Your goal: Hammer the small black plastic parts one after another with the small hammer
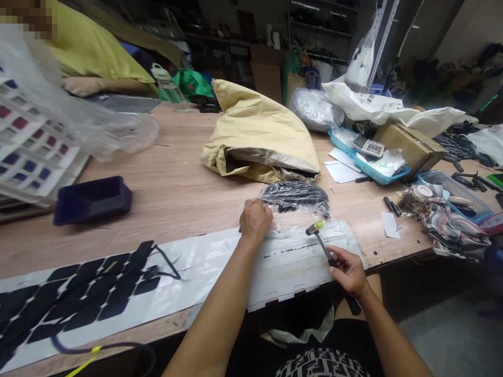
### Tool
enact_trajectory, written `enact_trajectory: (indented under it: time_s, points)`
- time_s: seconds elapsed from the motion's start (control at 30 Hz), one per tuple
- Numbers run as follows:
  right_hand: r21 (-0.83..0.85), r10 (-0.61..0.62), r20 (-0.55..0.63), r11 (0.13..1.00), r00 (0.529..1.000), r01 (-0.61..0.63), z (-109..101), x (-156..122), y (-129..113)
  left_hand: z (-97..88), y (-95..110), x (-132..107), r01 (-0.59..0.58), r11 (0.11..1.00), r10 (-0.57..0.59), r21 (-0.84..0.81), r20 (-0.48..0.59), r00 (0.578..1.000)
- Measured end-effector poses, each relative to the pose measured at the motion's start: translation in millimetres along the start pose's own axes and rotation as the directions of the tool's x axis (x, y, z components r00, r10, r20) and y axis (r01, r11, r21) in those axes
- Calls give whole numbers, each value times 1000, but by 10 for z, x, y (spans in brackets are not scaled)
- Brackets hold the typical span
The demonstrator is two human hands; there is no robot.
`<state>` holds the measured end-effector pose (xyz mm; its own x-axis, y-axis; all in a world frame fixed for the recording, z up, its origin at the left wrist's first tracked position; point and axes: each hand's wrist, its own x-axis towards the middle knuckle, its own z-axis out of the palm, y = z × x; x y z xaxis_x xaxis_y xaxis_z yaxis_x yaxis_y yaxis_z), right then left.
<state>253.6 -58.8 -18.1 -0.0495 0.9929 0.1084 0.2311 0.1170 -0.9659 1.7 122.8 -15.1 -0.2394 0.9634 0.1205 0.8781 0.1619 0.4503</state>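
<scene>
My right hand [349, 272] is wrapped round the dark handle of a small hammer [323, 245]. The hammer's head, with one yellow-green face, is raised over a white board [288, 269] with a notched front edge. Fingers curled, my left hand [256, 222] is at the near left edge of a clear plastic bag [294, 196] holding black pieces. What those fingers grip is hidden; a small dark bit shows beside them. On a white strip [196, 262] to the left lie black, rounded flat pieces [90, 288] in rows, with a black cord on them.
A yellow sack [263, 131] lies behind the bag. At left are a dark purple bin [94, 199] and a white plastic rack [27, 141]. Blue trays [383, 175], a calculator [368, 145] and a cardboard box [411, 146] stand at right. Another person's hand [82, 86] rests at far left.
</scene>
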Motion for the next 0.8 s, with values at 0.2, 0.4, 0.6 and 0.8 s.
enact_trajectory:
  time_s: [0.2,0.4,0.6,0.8]
  points:
    - [-11,-1,-3,1000,1000,1,12,-10,12,-7,94,104,176,984,-175,-21,30,984]
    - [-30,-21,-5,999,1000,20,15,-6,-22,-76,44,169,270,963,-271,25,70,960]
    - [-22,-14,-10,1000,1000,14,18,-10,-9,-123,-7,152,254,966,-258,49,116,959]
    - [-38,-34,-5,999,999,34,7,-13,-16,-231,-120,-119,173,985,-173,-7,14,985]
